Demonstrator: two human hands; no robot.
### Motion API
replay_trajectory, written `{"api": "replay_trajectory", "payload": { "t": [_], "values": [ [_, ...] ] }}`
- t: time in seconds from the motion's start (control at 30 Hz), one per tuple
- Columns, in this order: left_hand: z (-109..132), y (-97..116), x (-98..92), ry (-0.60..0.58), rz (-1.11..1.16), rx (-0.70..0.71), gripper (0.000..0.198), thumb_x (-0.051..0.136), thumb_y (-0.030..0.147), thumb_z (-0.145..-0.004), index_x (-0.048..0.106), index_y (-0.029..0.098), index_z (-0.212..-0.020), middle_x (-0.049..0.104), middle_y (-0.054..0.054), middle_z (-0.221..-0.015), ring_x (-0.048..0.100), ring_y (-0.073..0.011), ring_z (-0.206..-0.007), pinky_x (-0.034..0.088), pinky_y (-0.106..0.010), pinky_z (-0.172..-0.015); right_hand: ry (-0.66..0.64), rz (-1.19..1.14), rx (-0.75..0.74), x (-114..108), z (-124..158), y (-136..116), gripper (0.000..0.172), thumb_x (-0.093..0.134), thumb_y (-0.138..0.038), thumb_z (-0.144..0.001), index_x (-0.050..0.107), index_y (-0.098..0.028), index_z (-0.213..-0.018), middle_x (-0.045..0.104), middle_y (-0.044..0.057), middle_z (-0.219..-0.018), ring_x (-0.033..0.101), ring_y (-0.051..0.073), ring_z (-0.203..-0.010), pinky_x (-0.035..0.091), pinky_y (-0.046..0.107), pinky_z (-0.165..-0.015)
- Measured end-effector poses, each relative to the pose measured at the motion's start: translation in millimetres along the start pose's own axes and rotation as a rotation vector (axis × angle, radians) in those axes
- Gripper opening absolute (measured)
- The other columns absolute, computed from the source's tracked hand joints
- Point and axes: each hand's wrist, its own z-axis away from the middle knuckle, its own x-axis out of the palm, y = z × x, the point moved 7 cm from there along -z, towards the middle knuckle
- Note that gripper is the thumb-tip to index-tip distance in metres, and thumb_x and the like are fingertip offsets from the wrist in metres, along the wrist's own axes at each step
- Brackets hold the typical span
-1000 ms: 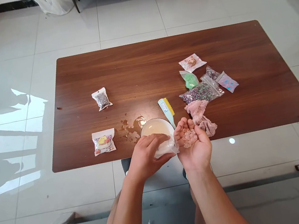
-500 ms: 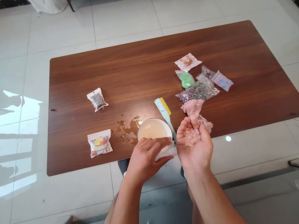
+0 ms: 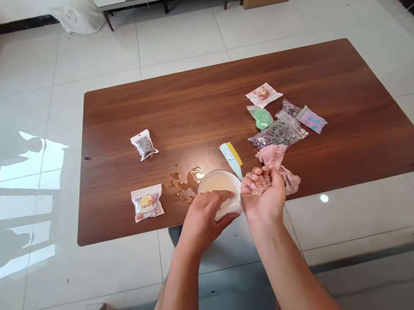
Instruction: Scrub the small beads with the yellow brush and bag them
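Note:
My left hand [image 3: 206, 220] rests over a translucent white object [image 3: 226, 208], perhaps a soft plastic bag, and holds it at the near rim of a white bowl [image 3: 218, 182] of pale liquid. My right hand [image 3: 264, 193] is cupped beside the bowl, its fingers curled over a small heap of pinkish translucent crystals [image 3: 261, 185]. Just beyond that hand lies crumpled pink fibrous material [image 3: 276, 156]. A pale green brush with yellow bristles [image 3: 231, 159] lies past the bowl.
On the brown wooden table [image 3: 341, 99] lie several packets, including a bag of mixed beads [image 3: 276, 135], green beads [image 3: 261, 117], dark beads [image 3: 144, 145] and a duck-printed packet [image 3: 147, 203]. A liquid spill [image 3: 184, 182] wets the wood left of the bowl.
The fingers of my right hand have curled further over the crystals, and that hand sits slightly higher. My left hand stays on the white object at the bowl.

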Motion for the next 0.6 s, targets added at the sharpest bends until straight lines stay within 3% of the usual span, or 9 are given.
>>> {"api": "replay_trajectory", "payload": {
  "t": [0.13,0.23,0.33,0.6],
  "values": [
    [4.3,-10.3,-8.2,-0.027,-0.073,-0.023,0.037,0.07,0.044,-0.095,0.063,0.024,-0.125,0.078,-0.006,-0.113,0.072,-0.0211,-0.091,0.053,-0.035,-0.08,0.017,0.042,-0.035,2.7,7.6,8.0,0.023,0.068,-0.035,-0.086,0.054,-0.02,-0.076,0.056,-0.007,-0.061,0.048,0.005,-0.046,0.036,0.014,-0.04],
    [7.7,-13.3,-11.2,-0.041,-0.062,-0.019,0.038,0.07,0.045,-0.095,0.063,0.024,-0.126,0.078,-0.006,-0.109,0.072,-0.021,-0.091,0.051,-0.035,-0.081,-0.033,0.107,-0.046,8.9,17.4,8.8,0.032,0.068,-0.04,-0.089,0.052,-0.021,-0.069,0.043,-0.011,-0.05,0.031,0.004,-0.036,0.023,0.017,-0.033],
    [10.2,-12.8,-9.0,-0.058,-0.026,-0.014,0.039,0.07,0.045,-0.095,0.062,0.024,-0.127,0.078,-0.005,-0.109,0.072,-0.021,-0.094,0.049,-0.035,-0.082,-0.134,0.179,-0.03,18.0,22.7,8.8,0.043,0.068,-0.041,-0.09,0.043,-0.021,-0.06,0.032,-0.012,-0.045,0.021,0.004,-0.034,0.02,0.019,-0.033],
    [9.1,-9.6,-8.0,-0.039,0.036,-0.049,0.039,0.071,0.042,-0.095,0.06,0.024,-0.129,0.077,-0.004,-0.115,0.071,-0.0206,-0.1,0.047,-0.036,-0.088,-0.305,0.288,0.036,37.0,33.8,5.0,0.048,0.072,-0.039,-0.087,0.04,-0.021,-0.056,0.032,-0.01,-0.044,0.023,0.005,-0.034,0.024,0.02,-0.033]
  ]
}}
